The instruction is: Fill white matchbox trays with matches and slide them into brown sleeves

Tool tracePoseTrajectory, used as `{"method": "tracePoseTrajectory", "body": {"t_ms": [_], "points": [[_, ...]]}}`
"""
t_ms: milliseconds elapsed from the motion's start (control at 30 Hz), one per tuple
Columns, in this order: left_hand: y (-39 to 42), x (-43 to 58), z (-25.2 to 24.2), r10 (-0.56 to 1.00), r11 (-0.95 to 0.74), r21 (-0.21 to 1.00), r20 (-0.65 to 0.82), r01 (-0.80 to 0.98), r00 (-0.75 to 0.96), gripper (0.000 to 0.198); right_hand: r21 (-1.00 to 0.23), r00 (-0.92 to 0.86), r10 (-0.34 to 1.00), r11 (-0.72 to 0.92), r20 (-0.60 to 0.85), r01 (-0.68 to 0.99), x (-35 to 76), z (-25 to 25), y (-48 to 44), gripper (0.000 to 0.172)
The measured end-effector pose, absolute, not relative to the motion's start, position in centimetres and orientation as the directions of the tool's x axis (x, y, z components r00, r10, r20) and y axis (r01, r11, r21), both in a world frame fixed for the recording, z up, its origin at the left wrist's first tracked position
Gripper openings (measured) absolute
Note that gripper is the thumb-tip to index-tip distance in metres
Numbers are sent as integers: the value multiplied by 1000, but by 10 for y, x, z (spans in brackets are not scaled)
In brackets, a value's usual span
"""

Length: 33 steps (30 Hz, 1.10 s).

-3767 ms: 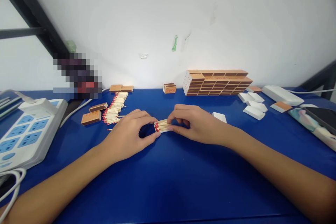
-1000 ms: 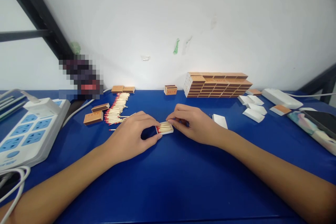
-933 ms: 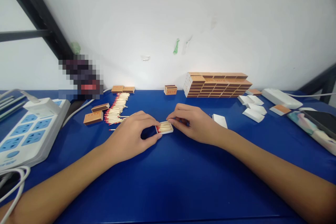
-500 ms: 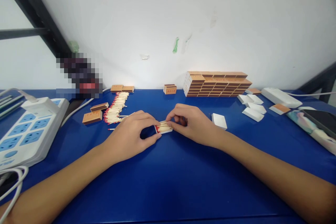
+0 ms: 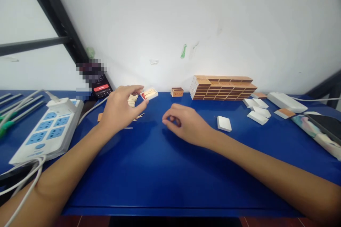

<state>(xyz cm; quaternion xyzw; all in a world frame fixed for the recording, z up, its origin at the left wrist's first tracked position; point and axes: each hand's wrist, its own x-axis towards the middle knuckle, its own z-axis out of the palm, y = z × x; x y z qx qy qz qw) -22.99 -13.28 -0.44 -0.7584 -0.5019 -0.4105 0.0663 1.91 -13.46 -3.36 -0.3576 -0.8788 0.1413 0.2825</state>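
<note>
My left hand (image 5: 121,108) holds a white matchbox tray (image 5: 149,94) between thumb and fingers, raised above the table, with red-headed matches lying inside. Behind that hand, partly hidden, is a pile of loose matches (image 5: 132,101); a few stray sticks lie beside it. My right hand (image 5: 186,124) hovers near the middle of the blue table (image 5: 149,170), its fingers curled and the thumb close to the index finger. Whether anything small is between them cannot be made out. To its right sits a white tray piece (image 5: 224,123).
A stack of matchboxes (image 5: 223,88) stands against the wall, with a small pair of boxes (image 5: 177,92) to its left. White tray pieces (image 5: 257,108) lie at the right, near a phone (image 5: 325,124). A power strip (image 5: 50,127) with cables occupies the left.
My left hand has lifted the match-filled tray off the table, up and to the left. My right hand has let go of it and stays near the middle. The view has shifted slightly left.
</note>
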Motion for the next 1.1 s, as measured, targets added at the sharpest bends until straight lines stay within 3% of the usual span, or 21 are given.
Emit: {"method": "tracePoseTrajectory", "body": {"t_ms": [100, 200, 300, 500, 867, 1100], "points": [[-126, -240, 0, 729, -435, 346, 678, 832, 99, 42, -442, -687, 674, 722, 272, 533, -13, -31, -134, 12], [-124, -245, 1, 743, -405, 338, 663, 850, 91, 43, -380, -688, 671, 734, 276, 563, -40, -31, -114, 20], [-123, -248, 1, 754, -373, 335, 653, 865, 72, 43, -402, -697, 681, 716, 225, 570, -56, -35, -87, 22], [-121, -250, 2, 756, -368, 319, 650, 873, 82, 44, -402, -753, 634, 745, 177, 532, -62, -38, -74, 6], [-121, -249, 2, 770, -361, 333, 634, 871, 76, 44, -369, -745, 638, 751, 194, 547, -64, -33, -85, 5], [-121, -249, 2, 769, -367, 332, 634, 869, 82, 45, -313, -756, 641, 751, 132, 582, -69, -34, -83, 10]]}}
